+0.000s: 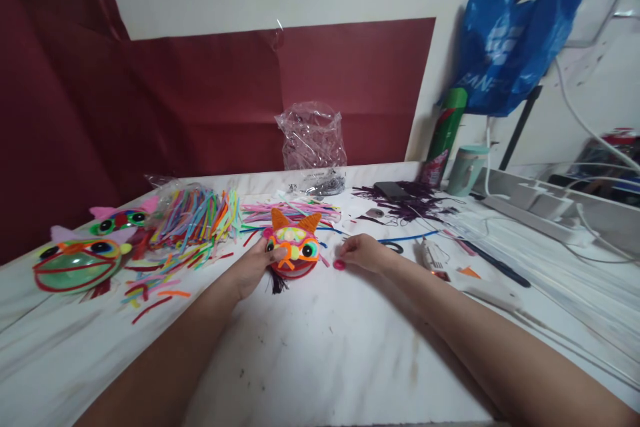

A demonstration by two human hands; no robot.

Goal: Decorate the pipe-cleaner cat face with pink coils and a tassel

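My left hand (254, 268) grips the left side of a small animal head figure (291, 250) near the middle of the table. The figure has orange ears, googly eyes, a yellow nose, a red-edged mouth and a dark tassel hanging at its lower left. To its right, my right hand (363, 253) is closed, its fingertips at a small pink coil (339, 265) low over the tabletop. Whether the coil rests on the table I cannot tell. A glue gun (480, 285) lies right of my right hand, partly behind the forearm.
Two similar figures, one green-bodied (80, 271), stand at the left. Colourful pipe cleaners (200, 217) are piled beside them. Purple fringe (417, 203), a phone (393, 191), a black-handled tool (497, 263), a mint cup (467, 170) and a power strip (540, 213) are at the right.
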